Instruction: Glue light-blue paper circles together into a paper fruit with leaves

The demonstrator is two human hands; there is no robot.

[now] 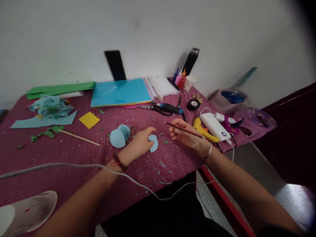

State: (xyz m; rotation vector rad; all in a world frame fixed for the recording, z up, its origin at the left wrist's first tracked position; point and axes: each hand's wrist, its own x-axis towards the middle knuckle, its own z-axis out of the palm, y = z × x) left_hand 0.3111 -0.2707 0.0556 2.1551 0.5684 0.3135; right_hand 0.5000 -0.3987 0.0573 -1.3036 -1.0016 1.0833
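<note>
My left hand [141, 142] is over the middle of the table, its thumb against a small light blue paper piece [154, 144] with a rounded edge. The index finger arches above it, and the remaining fingers are mostly hidden. To the left of that hand stands a bunch of rounded light blue paper pieces [118, 137]. My right hand [184, 134], palm turned up, holds a dark pencil with red stripes [185, 129] lying across its fingers. The pencil's tip points left, toward the left hand. Paper snippets [163, 163] are scattered below both hands.
A white cable [133, 179] crosses before me over my left forearm. A yellow glue gun [204, 131] and white power bank [214, 126] sit right. Scissors [160, 110], blue sheets [120, 92], a yellow square [89, 120] and a wooden stick [79, 137] lie around.
</note>
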